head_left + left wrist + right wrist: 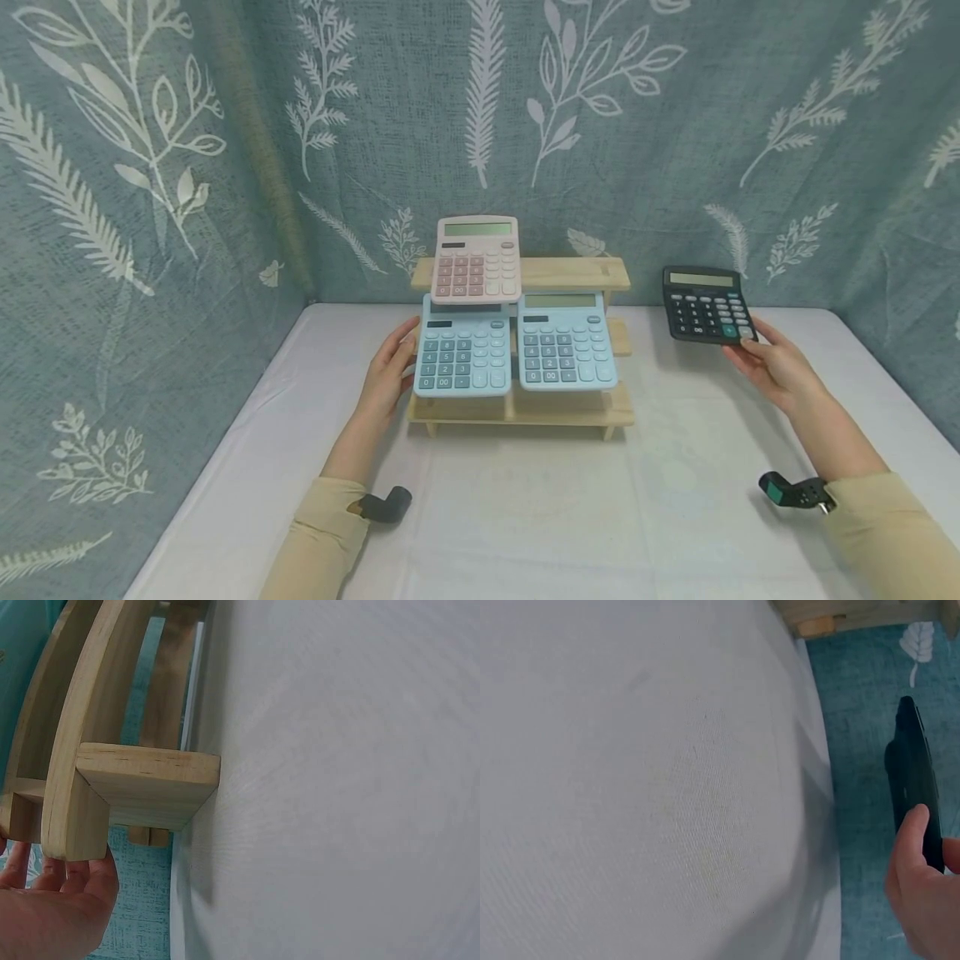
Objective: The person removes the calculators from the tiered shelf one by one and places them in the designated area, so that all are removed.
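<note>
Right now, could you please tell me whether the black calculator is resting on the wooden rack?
No, the right hand holds the black calculator off to the right of the wooden rack.

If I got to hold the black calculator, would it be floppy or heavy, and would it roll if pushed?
Probably stiff: the right hand grips the black calculator near one corner, and no sag shows. Likely fairly light, since that one hand holds it up. It probably wouldn't roll: its body looks flat, not round.

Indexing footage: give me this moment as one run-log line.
left hand: at left end of wooden rack | right hand: holds black calculator | rack: pink calculator above, two light-blue calculators below
</note>
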The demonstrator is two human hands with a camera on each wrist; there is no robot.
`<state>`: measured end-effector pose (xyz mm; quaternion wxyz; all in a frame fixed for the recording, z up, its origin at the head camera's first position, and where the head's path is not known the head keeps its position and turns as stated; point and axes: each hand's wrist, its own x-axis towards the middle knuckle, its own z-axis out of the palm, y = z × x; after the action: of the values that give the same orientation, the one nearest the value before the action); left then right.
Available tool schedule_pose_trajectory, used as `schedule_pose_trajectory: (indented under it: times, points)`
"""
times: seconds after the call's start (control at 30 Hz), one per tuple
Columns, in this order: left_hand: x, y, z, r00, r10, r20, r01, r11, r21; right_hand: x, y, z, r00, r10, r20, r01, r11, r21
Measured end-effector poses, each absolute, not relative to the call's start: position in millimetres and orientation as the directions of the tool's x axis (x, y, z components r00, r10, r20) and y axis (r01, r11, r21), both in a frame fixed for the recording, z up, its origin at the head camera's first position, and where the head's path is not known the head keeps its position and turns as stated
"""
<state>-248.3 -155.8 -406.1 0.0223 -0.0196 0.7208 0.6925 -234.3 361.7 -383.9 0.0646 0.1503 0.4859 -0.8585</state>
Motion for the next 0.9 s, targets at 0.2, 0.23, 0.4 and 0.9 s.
schedule_pose_trajectory:
  times: [0.2,0.23,0.4,0.9]
  points:
    - [-249,-156,-407,-0.997,0.01,-0.07,-0.07,0.031,0.997,-238,368,-388,-0.929,0.02,-0.371,0.306,-0.524,-0.795]
    - [-250,-156,-407,-0.997,0.01,-0.071,-0.071,0.026,0.997,-239,369,-388,-0.926,0.016,-0.377,0.314,-0.52,-0.794]
    - [-251,-155,-405,-0.998,0.006,-0.067,-0.067,0.008,0.998,-246,372,-388,-0.905,-0.007,-0.425,0.372,-0.496,-0.784]
    - [-251,-156,-409,-0.999,-0.009,-0.052,-0.052,0.032,0.998,-255,373,-391,-0.888,-0.03,-0.459,0.423,-0.444,-0.79]
